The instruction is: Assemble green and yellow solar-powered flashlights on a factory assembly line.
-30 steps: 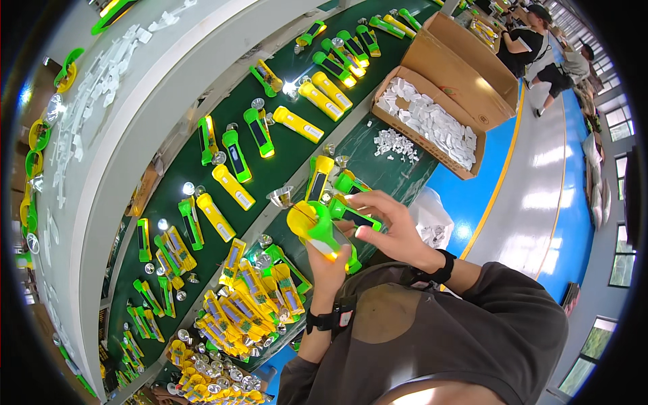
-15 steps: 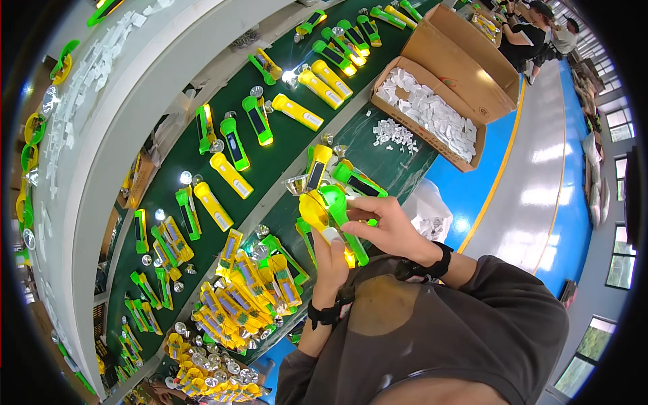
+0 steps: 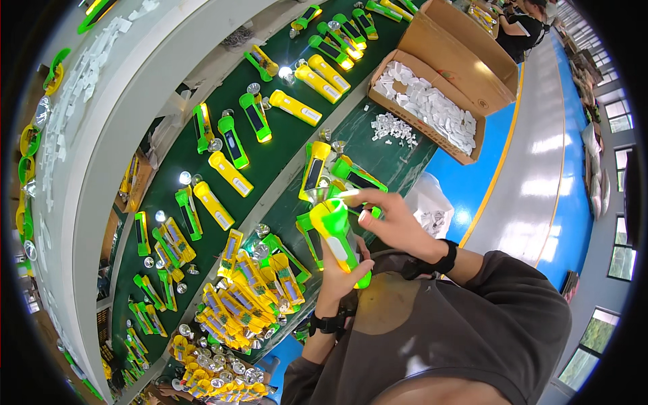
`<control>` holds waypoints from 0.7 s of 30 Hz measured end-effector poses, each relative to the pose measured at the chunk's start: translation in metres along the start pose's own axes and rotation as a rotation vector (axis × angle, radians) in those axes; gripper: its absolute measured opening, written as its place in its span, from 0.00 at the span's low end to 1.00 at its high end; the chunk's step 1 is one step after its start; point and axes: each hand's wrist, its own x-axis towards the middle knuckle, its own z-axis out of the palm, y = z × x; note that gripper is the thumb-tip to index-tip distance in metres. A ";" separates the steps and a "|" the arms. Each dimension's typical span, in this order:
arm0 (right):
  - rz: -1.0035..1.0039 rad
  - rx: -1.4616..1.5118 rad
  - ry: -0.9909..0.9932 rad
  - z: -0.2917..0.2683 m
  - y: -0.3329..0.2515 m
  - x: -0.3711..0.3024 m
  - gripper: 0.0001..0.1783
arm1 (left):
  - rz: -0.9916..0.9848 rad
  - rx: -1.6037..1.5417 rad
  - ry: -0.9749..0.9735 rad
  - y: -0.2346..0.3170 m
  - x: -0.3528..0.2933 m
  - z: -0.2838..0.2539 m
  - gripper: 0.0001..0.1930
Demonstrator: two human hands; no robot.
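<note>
Looking down at a crowded workbench (image 3: 378, 152) covered in dark green, bending away up and to the right. Just beyond its far edge, running alongside, a green conveyor belt (image 3: 202, 182) carrying rows of yellow and green flashlights. Sitting at the bench's far right end, an open cardboard box (image 3: 442, 94) filled with small white parts. Dropping off at the bench's right edge to a blue floor (image 3: 472, 189), wide and bare. Piling up at lower left, a heap of yellow and green flashlight pieces (image 3: 246, 297), leaving little free surface there.

Hovering just above the near edge of the bench, close to the body: a green flashlight (image 3: 341, 236), long axis running steeply up and down with a slight lean, wide head end pointing up and away toward the belt, tail toward the chest. Gripping its lower body from beneath, the left hand (image 3: 344, 273), fingers wrapped around it. Pinching at the head end from the right, the right hand (image 3: 395, 223), fingertips curled onto the rim.
</note>
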 end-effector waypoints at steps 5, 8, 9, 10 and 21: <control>0.345 0.615 -0.176 0.004 0.015 -0.013 0.28 | -0.141 -0.143 -0.067 0.004 -0.007 0.006 0.25; 0.349 0.573 -0.162 0.008 0.014 -0.015 0.25 | -0.195 -0.205 -0.056 0.005 -0.011 0.009 0.21; 0.333 0.533 -0.155 0.007 0.014 -0.011 0.22 | -0.208 -0.198 -0.031 0.005 -0.011 0.010 0.22; 0.333 0.532 -0.148 0.005 0.016 -0.007 0.22 | -0.220 -0.192 -0.005 0.005 -0.010 0.011 0.22; 0.152 -0.622 0.477 -0.119 0.176 0.079 0.15 | -0.253 -0.295 0.110 0.009 -0.017 -0.013 0.22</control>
